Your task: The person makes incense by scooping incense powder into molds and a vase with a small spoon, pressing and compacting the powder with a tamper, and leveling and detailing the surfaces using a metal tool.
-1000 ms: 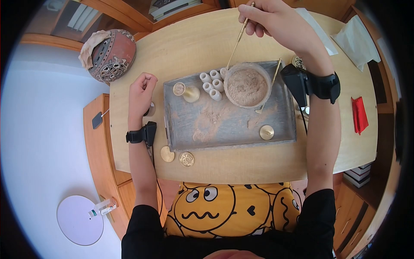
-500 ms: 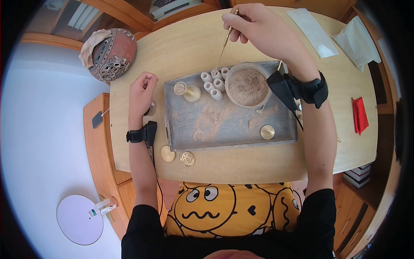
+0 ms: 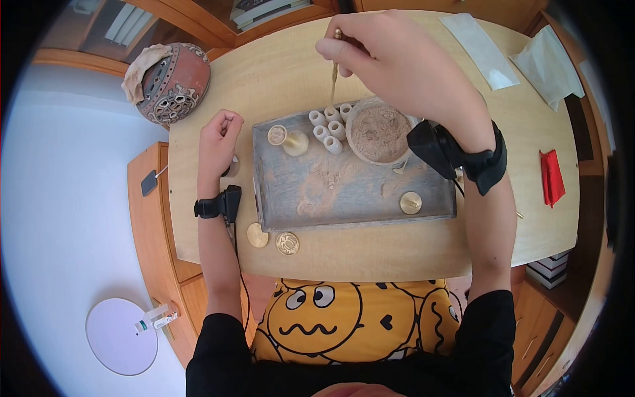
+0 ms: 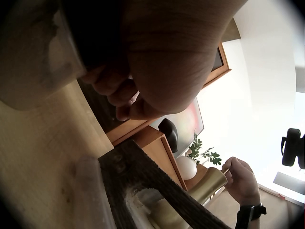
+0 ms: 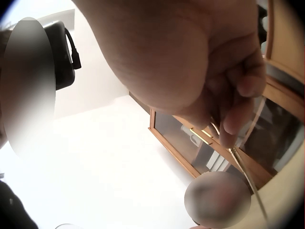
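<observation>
My right hand [image 3: 397, 59] pinches a slim brass stick tool [image 3: 334, 87] near its upper end. The tool points down, its lower tip at the back of a cluster of small white tubes [image 3: 333, 128]. Beside the tubes is a round bowl [image 3: 379, 134] of brownish powder, its right rim partly hidden by my right hand and wrist camera. The right wrist view shows the fingers [image 5: 233, 112] curled about the thin shaft [image 5: 250, 179]. Left of the grey tray [image 3: 370, 217], my left hand [image 3: 218, 142] rests idle, fingers loosely curled, holding nothing visible.
A flared brass holder [image 3: 291, 141] stands at the tray's left, powder scattered on the tray floor. A brass knobbed disc [image 3: 411, 203] lies front right. Two brass discs [image 3: 287, 243] sit before the tray. A patterned pot [image 3: 173, 86] stands back left; a red pouch [image 3: 551, 177] lies right.
My right hand has moved left and toward me, bringing the brass tool upright over the tubes. The tubes have spread slightly. My left hand stays put.
</observation>
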`<state>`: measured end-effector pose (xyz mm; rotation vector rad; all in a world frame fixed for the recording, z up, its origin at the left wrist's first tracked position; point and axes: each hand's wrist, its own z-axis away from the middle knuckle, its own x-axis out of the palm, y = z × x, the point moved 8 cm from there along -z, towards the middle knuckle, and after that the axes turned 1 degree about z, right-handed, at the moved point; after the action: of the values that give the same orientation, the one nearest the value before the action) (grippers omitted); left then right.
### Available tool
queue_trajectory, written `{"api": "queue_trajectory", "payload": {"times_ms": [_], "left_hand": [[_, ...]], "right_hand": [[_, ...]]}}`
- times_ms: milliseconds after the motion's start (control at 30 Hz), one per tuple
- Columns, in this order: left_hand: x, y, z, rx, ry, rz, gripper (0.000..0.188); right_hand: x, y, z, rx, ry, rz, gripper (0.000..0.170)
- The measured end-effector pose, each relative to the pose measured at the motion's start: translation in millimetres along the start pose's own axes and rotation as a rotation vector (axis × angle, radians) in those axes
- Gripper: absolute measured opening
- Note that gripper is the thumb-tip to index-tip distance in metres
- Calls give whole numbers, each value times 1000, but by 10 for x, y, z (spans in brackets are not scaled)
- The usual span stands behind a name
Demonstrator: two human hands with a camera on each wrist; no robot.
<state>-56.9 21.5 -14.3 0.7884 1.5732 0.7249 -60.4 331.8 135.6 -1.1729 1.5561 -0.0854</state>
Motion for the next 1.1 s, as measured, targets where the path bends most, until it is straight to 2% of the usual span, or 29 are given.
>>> {"api": "queue_trajectory", "payload": {"times_ms": [133,233,300,433,500,533,600,733,800,1100], "left_hand": [[-3,-11,-4,-6,1,-13,17],[-3,-2,2,-3,5,-17,17],[-1,10,5,-2,5,-19,17],[-6,-5,-1,-8,5,-32,17],[-2,-7,-3,-1,3,-22,17],[3,-2,-5,6,2,-12,17],[3,-2,-6,-1,2,-16,17],[3,3,-8,9,3,-26,16],[2,14,-4,1,0,-27,16],[2,8,4,1,-2,-9,16]], "right_hand": [[-26,-67,27,-2,-36,8,26],[-170,-93,50,67,67,44,27],[-259,-15,40,229,-41,62,29],[-298,87,61,168,-25,84,32],[-237,290,17,419,-174,62,33],[-162,454,22,422,-171,62,33],[81,668,44,184,-111,-103,25],[204,688,43,201,-149,-159,26],[273,776,34,222,-182,-285,27],[164,1070,11,296,-124,-305,34]]}}
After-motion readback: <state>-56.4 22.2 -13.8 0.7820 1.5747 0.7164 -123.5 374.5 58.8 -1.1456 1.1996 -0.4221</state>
